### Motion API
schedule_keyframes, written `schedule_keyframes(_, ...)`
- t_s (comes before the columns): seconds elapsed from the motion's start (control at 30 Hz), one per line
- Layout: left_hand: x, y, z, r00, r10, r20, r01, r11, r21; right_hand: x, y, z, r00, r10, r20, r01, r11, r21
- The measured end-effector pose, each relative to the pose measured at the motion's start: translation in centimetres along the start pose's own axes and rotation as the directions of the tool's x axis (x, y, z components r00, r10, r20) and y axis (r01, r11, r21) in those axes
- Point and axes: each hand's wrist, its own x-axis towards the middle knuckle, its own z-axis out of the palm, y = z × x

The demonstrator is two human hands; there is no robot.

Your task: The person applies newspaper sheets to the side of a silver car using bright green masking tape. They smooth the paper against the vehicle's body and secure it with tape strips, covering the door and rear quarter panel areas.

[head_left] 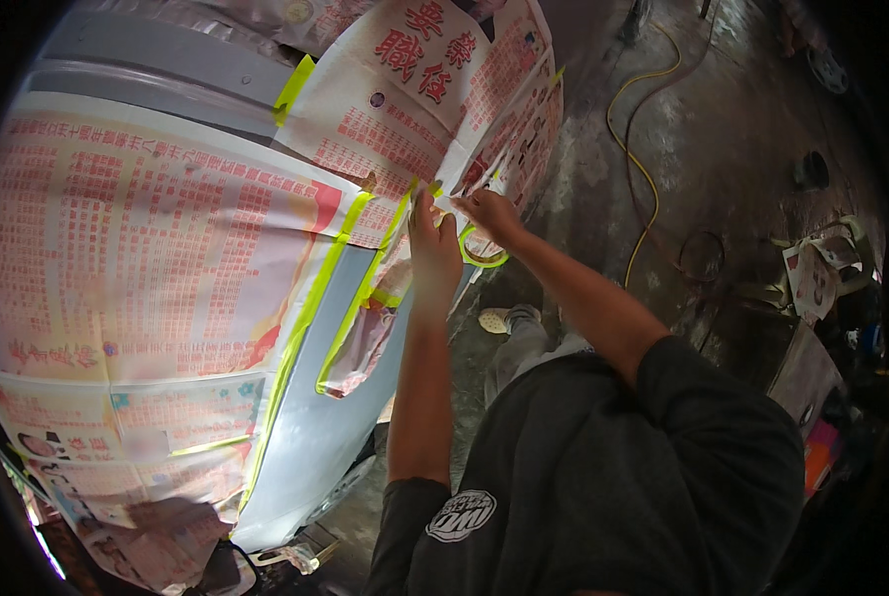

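Across the left side, a broad newspaper sheet (156, 278), printed in dense rows of small pink-red Chinese characters, with bolder headline lettering near its edges and touches of blue lower down. Above, a second newspaper sheet (395, 109), bearing a few big red characters over much smaller red rows. On the chest of a black T-shirt (613, 467), a white rounded emblem with dark lettering. Both sheets spread over a curved grey body panel (335, 427) and edged with bright yellow-green masking tape (293, 91). Left hand (434, 246) stretched up the panel, fingers long and nearly straight, tips at a tape-lined paper edge, thumb slightly apart; pressing or pinching, impossible to tell from behind. Right hand (491, 215) close beside, thumb and fingers drawn near one another at the paper, a narrow grip, with any contents too small to make out. Just below the right hand, near the panel's edge, a yellow-green tape roll (486, 261); hanging or held, unclear. Left of the left forearm, a narrow paper patch (370, 343) outlined in similar tape. Off to the right, along the dark floor (583, 219), a winding yellow hose (655, 202).
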Motion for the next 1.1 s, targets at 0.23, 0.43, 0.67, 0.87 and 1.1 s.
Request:
schedule_keyframes(0.23, -12.3, 2.4, -2.5, 0.932, -0.35, 0.099, 0.364, 0.903, -0.228, -10.7, 1.7, -5.8, 0.853, -0.265, 0.45, 0.058, 0.905, 0.422)
schedule_keyframes(0.43, -15.5, 7.0, -3.0, 0.915, -0.399, 0.053, 0.345, 0.709, -0.615, -16.3, -3.5, -11.4, 0.783, -0.3, 0.544, -0.049, 0.843, 0.535)
schedule_keyframes(0.67, -17.7, 8.7, -3.9, 0.909, -0.412, -0.064, 0.345, 0.83, -0.439, -18.7, -4.7, -12.0, 0.706, -0.288, 0.647, -0.03, 0.901, 0.434)
schedule_keyframes(0.87, -20.1, 10.7, -3.6, 0.915, -0.391, -0.104, 0.349, 0.893, -0.284, -21.3, -3.7, -12.1, 0.716, -0.397, 0.574, 0.306, 0.918, 0.252)
schedule_keyframes(1.1, -22.0, 9.5, -1.6, 0.904, -0.425, 0.052, 0.426, 0.88, -0.21, -24.8, -0.7, -12.1, 0.797, -0.353, 0.49, 0.307, 0.936, 0.174)
